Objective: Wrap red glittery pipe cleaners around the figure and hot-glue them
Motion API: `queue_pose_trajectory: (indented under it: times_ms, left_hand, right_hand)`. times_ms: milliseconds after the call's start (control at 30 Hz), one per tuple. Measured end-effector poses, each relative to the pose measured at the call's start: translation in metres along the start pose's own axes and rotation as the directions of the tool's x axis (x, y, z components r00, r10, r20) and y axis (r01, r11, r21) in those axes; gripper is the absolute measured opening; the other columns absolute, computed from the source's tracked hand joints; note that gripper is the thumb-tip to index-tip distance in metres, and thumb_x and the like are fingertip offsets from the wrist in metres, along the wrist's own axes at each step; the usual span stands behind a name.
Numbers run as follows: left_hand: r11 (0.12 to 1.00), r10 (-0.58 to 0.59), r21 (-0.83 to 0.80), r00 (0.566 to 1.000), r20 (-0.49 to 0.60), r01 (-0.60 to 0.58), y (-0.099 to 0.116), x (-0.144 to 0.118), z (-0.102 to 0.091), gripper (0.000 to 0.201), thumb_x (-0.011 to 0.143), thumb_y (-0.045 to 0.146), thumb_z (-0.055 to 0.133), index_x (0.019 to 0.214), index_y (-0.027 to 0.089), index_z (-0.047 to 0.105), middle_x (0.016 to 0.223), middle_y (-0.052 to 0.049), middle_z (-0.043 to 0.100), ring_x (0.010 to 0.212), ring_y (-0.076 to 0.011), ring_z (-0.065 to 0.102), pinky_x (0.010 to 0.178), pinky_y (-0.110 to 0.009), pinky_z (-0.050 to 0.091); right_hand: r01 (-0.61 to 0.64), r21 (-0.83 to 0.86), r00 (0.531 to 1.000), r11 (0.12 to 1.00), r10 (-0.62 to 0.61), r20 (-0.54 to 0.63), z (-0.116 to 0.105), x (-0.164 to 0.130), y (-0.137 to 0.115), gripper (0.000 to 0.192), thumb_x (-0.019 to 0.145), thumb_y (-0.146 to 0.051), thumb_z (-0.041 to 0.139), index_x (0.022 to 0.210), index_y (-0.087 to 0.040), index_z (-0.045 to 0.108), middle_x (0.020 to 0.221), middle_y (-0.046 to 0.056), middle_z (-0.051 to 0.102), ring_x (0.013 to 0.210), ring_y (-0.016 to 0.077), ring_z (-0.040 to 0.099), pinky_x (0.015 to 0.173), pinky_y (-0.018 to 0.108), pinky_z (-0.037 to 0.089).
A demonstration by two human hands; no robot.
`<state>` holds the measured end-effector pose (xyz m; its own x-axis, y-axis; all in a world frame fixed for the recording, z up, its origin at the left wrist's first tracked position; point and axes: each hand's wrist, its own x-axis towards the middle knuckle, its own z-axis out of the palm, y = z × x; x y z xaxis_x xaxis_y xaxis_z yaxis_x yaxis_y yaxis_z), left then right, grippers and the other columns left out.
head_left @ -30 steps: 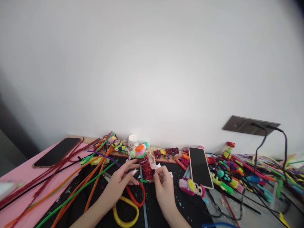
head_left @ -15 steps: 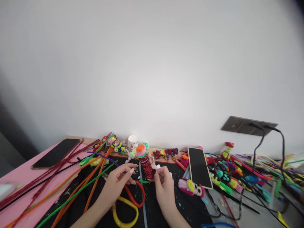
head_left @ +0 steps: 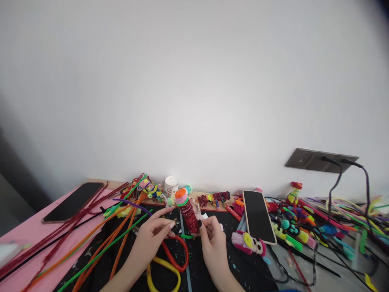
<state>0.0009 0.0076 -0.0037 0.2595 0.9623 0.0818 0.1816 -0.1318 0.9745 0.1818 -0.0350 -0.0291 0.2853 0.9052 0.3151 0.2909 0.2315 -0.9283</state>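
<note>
Holding: right hand (head_left: 213, 239) pinches the foot of a red glitter coil figure (head_left: 189, 213), thumb and fingers closed on it.
Left hand: left hand (head_left: 152, 237) just beside the figure on its left, fingers loosely curled, tips near the base; whether they touch it cannot be told.
Figure: upright, slightly tilted, topped with orange, pink and green rings; it stands between the two hands, at their fingertips, on the black mat (head_left: 100, 267).
Under the hands: scissors (head_left: 170, 259) with one red and one yellow loop handle lie on the mat, between the wrists.
Left of the hands: long orange, green and dark red pipe cleaners (head_left: 100, 239) fan out toward the table's left edge; a dark phone (head_left: 73, 196) lies on the pink sheet (head_left: 21, 231) near the far left corner.
Right of the hands: a second phone (head_left: 259, 216) face up, with small pipe-cleaner figures (head_left: 247, 242) just beside it.
Back edge: a white jar (head_left: 170, 185) by the wall.
</note>
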Motion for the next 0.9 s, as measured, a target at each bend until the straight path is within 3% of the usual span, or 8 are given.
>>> queue_pose_trajectory:
  times_ms: [100,233,433,500,567,633,700,900]
  left_hand:
    - [1.000,0.023,0.005,0.999,-0.037,-0.022,0.001,0.000,0.000,0.025,0.075,0.034,0.060,0.057,0.017,0.064,0.125,-0.011,0.058,0.094,-0.0249,0.064,0.072,-0.031,0.053]
    - [0.995,-0.064,-0.082,0.997,-0.036,0.061,0.003,-0.002,0.002,0.027,0.078,0.040,0.056,0.062,0.017,0.057,0.122,-0.010,0.060,0.064,-0.0160,0.065,0.062,-0.030,0.052]
    - [0.996,-0.016,-0.093,0.999,-0.046,0.012,0.000,-0.002,0.002,0.046,0.084,0.044,0.046,0.048,0.016,0.047,0.104,-0.008,0.066,0.058,-0.0130,0.062,0.062,-0.027,0.048]
    - [0.993,-0.032,-0.110,0.999,-0.004,0.032,-0.001,-0.002,0.003,0.042,0.085,0.045,0.044,0.056,0.017,0.054,0.080,-0.005,0.067,0.056,-0.0143,0.061,0.058,-0.027,0.047]
    - [0.987,-0.071,-0.139,0.996,0.062,0.079,-0.003,-0.002,0.005,0.031,0.085,0.045,0.046,0.084,0.017,0.062,0.069,-0.002,0.066,0.054,-0.0153,0.061,0.053,-0.026,0.046]
    - [0.979,-0.065,-0.186,0.993,0.099,0.082,-0.006,-0.003,0.009,0.036,0.082,0.042,0.052,0.110,0.019,0.055,0.096,-0.007,0.067,0.056,-0.0142,0.062,0.053,-0.027,0.047]
    - [0.963,-0.044,-0.257,0.990,0.133,0.078,-0.010,-0.005,0.014,0.051,0.080,0.038,0.057,0.127,0.024,0.042,0.127,-0.011,0.053,0.064,-0.0139,0.064,0.055,-0.027,0.049]
    - [0.934,0.008,-0.348,0.969,0.248,0.081,-0.015,-0.012,0.022,0.074,0.077,0.030,0.063,0.140,0.034,0.025,0.148,-0.011,0.027,0.074,-0.0123,0.060,0.058,-0.024,0.048]
  right_hand:
    - [0.005,0.007,1.000,1.000,-0.005,0.003,0.000,0.000,0.000,0.015,0.088,-0.028,0.045,0.074,-0.022,0.043,0.065,-0.002,0.047,0.055,0.0140,0.046,0.052,0.024,0.040]
    - [0.006,-0.024,1.000,1.000,-0.006,-0.009,-0.001,-0.001,0.004,0.014,0.087,-0.027,0.046,0.075,-0.022,0.044,0.065,-0.002,0.048,0.056,0.0141,0.047,0.054,0.025,0.042]
    - [-0.001,-0.030,1.000,1.000,0.001,-0.005,-0.002,-0.001,0.004,0.015,0.087,-0.028,0.046,0.074,-0.022,0.044,0.065,-0.002,0.047,0.055,0.0139,0.046,0.053,0.024,0.042]
    - [-0.001,-0.031,1.000,1.000,0.001,-0.001,-0.001,-0.002,0.003,0.014,0.087,-0.028,0.046,0.074,-0.022,0.044,0.064,-0.003,0.046,0.054,0.0139,0.045,0.053,0.024,0.041]
    - [0.003,-0.039,1.000,0.999,-0.003,0.004,-0.001,-0.003,0.003,0.015,0.087,-0.029,0.045,0.074,-0.022,0.044,0.063,-0.003,0.046,0.053,0.0138,0.044,0.053,0.024,0.041]
    - [0.009,-0.043,1.000,0.999,-0.009,0.012,-0.001,-0.003,0.002,0.016,0.088,-0.029,0.045,0.074,-0.022,0.043,0.063,-0.002,0.047,0.053,0.0140,0.044,0.053,0.025,0.042]
    - [0.022,-0.042,1.000,0.999,-0.021,0.022,0.000,-0.005,0.000,0.016,0.088,-0.029,0.045,0.073,-0.022,0.043,0.063,-0.002,0.047,0.054,0.0142,0.046,0.053,0.025,0.042]
    - [0.074,-0.029,0.994,0.997,-0.071,0.087,0.004,-0.010,-0.005,0.016,0.089,-0.026,0.044,0.074,-0.021,0.046,0.065,0.000,0.055,0.056,0.0149,0.053,0.052,0.024,0.043]
